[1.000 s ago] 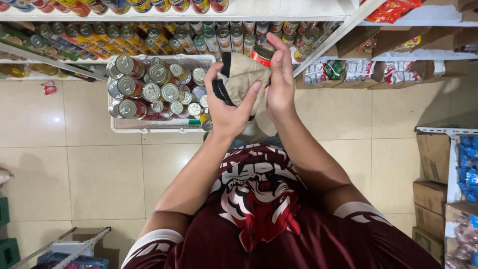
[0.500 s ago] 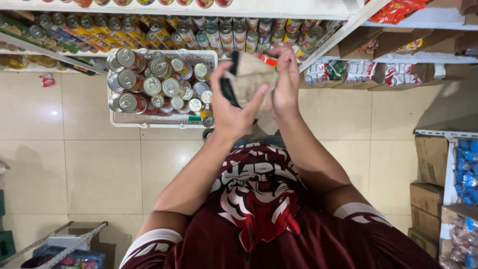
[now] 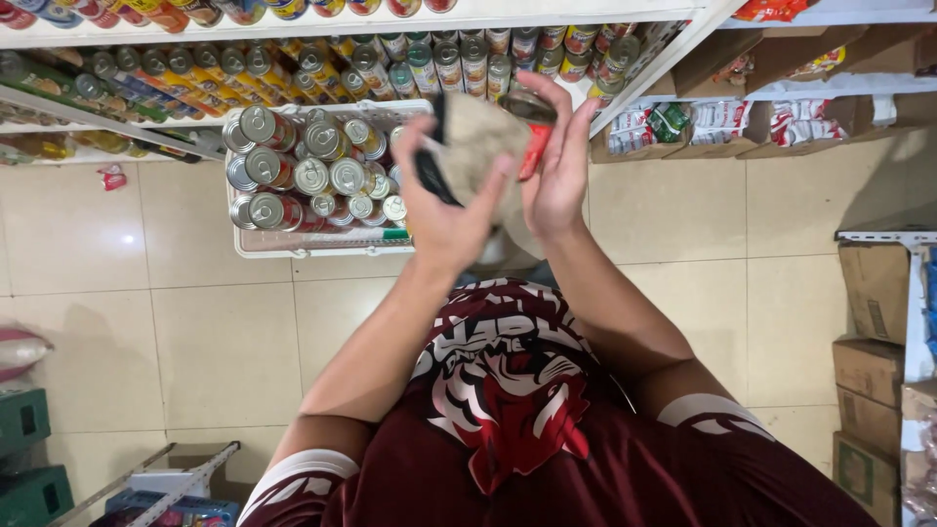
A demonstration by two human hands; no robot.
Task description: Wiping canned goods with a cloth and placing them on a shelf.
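Left hand (image 3: 444, 210) presses tan cloth (image 3: 480, 146) against can (image 3: 532, 127), fingers wrapped round cloth, seemingly to wipe. Right hand (image 3: 558, 176) braces can from other side, fingers spread but gripping. Can held above white crate (image 3: 293, 244) of tins, before shelf (image 3: 547, 15).

1. shelf (image 3: 547, 15) edge and its packed row of cans (image 3: 410, 59) block the way just above the raised hands.
2. white crate (image 3: 293, 244) of cans crowds the left.
3. bare floor tiles (image 3: 732, 273) lie open to the right.
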